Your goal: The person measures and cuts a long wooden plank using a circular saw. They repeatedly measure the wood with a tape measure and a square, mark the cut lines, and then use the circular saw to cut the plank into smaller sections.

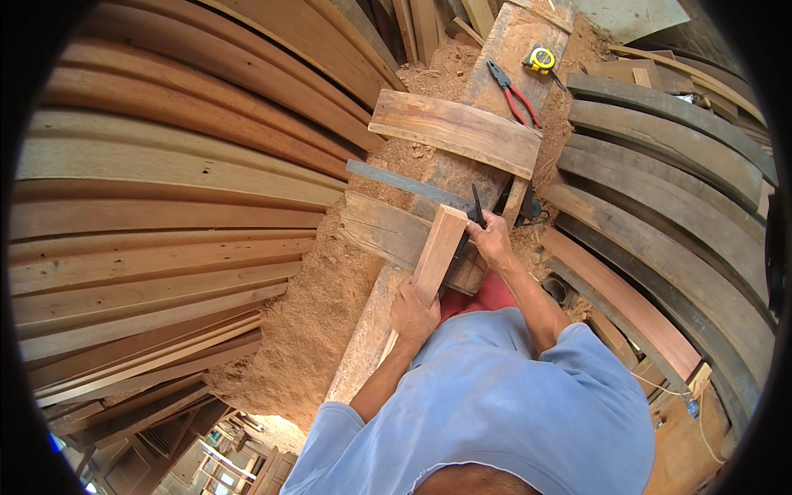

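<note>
A squared piece of wood point(440, 252) slants up from my lap, pale at its far end. Near its lower end, my left hand point(415, 313) is closed around it. My right hand point(492, 241) is closed beside the far end, gripping a square with a long steel blade point(396, 181) and a black head. The blade points out to the left, just beyond the wood's end. My fingers partly hide the head, so its exact contact with the wood cannot be told.
A curved board point(454, 128) lies across the sawdust-covered bench plank point(363, 338). Beyond it are red-handled pliers point(511, 92) and a yellow tape measure point(539, 59). Stacked boards point(165, 214) line the left; curved timbers point(668, 206) line the right. Sawdust point(289, 346) is heaped beside the plank.
</note>
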Action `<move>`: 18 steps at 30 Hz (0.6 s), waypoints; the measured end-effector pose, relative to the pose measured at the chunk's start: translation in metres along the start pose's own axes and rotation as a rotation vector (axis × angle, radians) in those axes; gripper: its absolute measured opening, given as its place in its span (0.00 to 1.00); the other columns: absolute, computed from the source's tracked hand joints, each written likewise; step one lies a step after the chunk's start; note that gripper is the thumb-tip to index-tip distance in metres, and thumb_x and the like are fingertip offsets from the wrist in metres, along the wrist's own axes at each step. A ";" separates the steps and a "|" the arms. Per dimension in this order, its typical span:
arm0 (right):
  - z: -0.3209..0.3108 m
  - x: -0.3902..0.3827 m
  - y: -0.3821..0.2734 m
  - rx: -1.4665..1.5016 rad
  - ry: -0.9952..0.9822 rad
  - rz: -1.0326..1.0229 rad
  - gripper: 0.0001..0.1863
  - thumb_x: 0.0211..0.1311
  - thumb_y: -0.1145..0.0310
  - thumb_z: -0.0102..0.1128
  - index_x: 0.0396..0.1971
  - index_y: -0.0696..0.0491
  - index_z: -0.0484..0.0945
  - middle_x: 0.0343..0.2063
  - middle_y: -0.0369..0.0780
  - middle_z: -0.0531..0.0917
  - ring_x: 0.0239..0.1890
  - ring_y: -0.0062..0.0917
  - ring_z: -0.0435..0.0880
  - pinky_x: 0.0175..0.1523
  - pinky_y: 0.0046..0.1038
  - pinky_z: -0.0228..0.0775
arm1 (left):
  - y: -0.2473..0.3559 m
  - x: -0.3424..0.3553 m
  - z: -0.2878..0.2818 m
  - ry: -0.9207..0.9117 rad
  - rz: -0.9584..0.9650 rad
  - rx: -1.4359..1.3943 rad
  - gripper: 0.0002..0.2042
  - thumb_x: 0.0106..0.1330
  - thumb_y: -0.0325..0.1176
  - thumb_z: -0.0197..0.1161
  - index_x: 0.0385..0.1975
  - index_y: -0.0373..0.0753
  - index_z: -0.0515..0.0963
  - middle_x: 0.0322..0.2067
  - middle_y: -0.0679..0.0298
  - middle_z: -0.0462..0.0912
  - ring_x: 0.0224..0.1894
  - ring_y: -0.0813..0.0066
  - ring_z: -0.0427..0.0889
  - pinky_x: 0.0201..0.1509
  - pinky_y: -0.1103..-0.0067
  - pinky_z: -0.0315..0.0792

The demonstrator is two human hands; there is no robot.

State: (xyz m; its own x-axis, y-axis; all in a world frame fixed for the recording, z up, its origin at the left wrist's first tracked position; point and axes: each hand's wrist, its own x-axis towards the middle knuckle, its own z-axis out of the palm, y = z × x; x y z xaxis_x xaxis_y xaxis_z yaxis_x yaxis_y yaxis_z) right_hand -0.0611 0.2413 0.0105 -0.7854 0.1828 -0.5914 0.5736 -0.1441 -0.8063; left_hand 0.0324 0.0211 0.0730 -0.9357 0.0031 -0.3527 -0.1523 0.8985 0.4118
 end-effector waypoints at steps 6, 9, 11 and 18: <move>0.001 -0.001 -0.003 0.009 0.003 0.001 0.07 0.67 0.74 0.63 0.40 0.61 0.83 0.29 0.33 0.83 0.31 0.15 0.77 0.35 0.25 0.71 | 0.002 0.000 -0.002 -0.025 -0.026 -0.007 0.33 0.56 0.40 0.74 0.58 0.36 0.65 0.49 0.44 0.78 0.47 0.41 0.81 0.50 0.54 0.75; 0.001 -0.003 -0.010 0.023 -0.004 0.029 0.07 0.67 0.74 0.63 0.40 0.61 0.83 0.29 0.32 0.83 0.31 0.15 0.77 0.35 0.25 0.71 | 0.006 0.001 -0.005 -0.048 -0.056 0.005 0.33 0.56 0.40 0.74 0.58 0.37 0.65 0.49 0.44 0.79 0.47 0.41 0.81 0.50 0.54 0.75; 0.001 -0.003 -0.012 0.040 -0.011 0.048 0.07 0.67 0.74 0.63 0.40 0.61 0.83 0.29 0.32 0.83 0.30 0.16 0.77 0.35 0.25 0.71 | 0.005 0.001 -0.003 -0.012 -0.024 0.010 0.34 0.54 0.40 0.75 0.58 0.35 0.66 0.48 0.44 0.79 0.45 0.41 0.82 0.49 0.54 0.76; 0.000 0.000 -0.002 0.096 -0.037 0.026 0.07 0.67 0.74 0.63 0.41 0.60 0.83 0.30 0.32 0.83 0.32 0.15 0.77 0.38 0.23 0.71 | 0.003 0.001 -0.002 -0.011 -0.048 0.019 0.35 0.53 0.42 0.76 0.59 0.37 0.67 0.46 0.45 0.80 0.44 0.43 0.82 0.48 0.55 0.77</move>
State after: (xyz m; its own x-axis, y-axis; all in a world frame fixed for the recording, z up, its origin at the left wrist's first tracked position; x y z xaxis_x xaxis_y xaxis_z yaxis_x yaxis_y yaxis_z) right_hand -0.0621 0.2415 0.0127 -0.7798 0.1419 -0.6098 0.5702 -0.2410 -0.7853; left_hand 0.0308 0.0229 0.0754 -0.9239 -0.0352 -0.3811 -0.1905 0.9059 0.3781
